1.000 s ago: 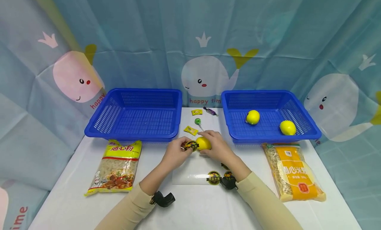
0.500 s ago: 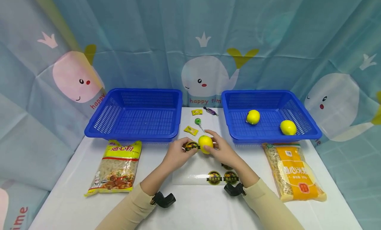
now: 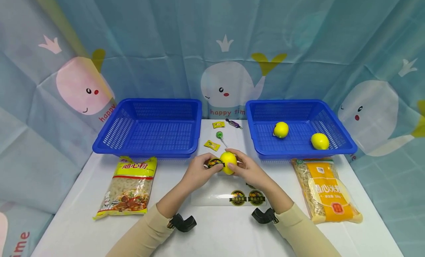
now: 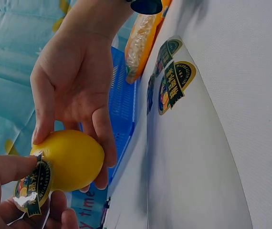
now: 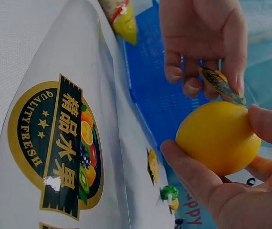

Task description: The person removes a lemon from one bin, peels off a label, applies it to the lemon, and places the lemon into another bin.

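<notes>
In the head view my right hand (image 3: 250, 172) holds a yellow lemon (image 3: 228, 161) between thumb and fingers, above the table's middle. My left hand (image 3: 199, 174) pinches a black and gold fruit sticker (image 3: 215, 162) by its left side. The left wrist view has the sticker (image 4: 39, 183) standing right against the lemon's (image 4: 76, 160) side, overlapping its edge, with the left thumb at its upper end. Below both hands lies a glossy white sticker sheet (image 3: 209, 194); several round labels (image 5: 59, 143) remain at its right end.
A blue basket (image 3: 149, 153) stands back left. The blue basket (image 3: 299, 153) at the right holds two lemons (image 3: 320, 141). Wrapped candies (image 3: 211, 145) and a green lollipop (image 3: 219, 135) lie between them. Pasta bags (image 3: 129, 187) (image 3: 332, 190) flank the hands.
My right hand has turned the lemon more upright and drawn back a little to the right. The left hand has brought the sticker's free edge in against the lemon.
</notes>
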Motion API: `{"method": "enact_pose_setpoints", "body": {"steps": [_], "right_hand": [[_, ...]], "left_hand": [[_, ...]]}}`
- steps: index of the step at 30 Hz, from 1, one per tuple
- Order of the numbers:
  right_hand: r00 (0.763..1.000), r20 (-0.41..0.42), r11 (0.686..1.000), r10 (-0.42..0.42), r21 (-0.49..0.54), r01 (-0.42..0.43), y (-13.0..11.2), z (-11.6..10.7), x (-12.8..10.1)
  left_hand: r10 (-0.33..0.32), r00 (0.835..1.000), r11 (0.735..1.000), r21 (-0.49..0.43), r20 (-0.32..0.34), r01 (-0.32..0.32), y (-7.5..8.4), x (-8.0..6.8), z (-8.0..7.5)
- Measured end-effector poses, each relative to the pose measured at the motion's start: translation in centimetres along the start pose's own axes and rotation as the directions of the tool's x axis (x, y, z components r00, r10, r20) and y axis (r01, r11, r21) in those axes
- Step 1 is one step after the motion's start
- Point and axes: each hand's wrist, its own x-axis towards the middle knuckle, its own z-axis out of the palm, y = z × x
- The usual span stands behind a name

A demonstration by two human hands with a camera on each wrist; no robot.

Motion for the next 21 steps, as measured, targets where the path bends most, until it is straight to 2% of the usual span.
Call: {"method": "enact_pose_setpoints", "body": {"steps": [11,21], "right_hand": [[1.0,0.01,1.0,-0.005,0.027,0.005,-0.36,0.27,-0.12],[0.999,-0.033,0.999,0.04,-0.032,-0.041,-0.68,0.65,-0.09]], "left_hand": [[0.013,1.0,1.0,-0.002,0.003,-0.013,0.22,-0.06,0.04],[0.037,0.999,0.999,-0.005,0.002,-0.037,0.63,-0.26,0.17]]}}
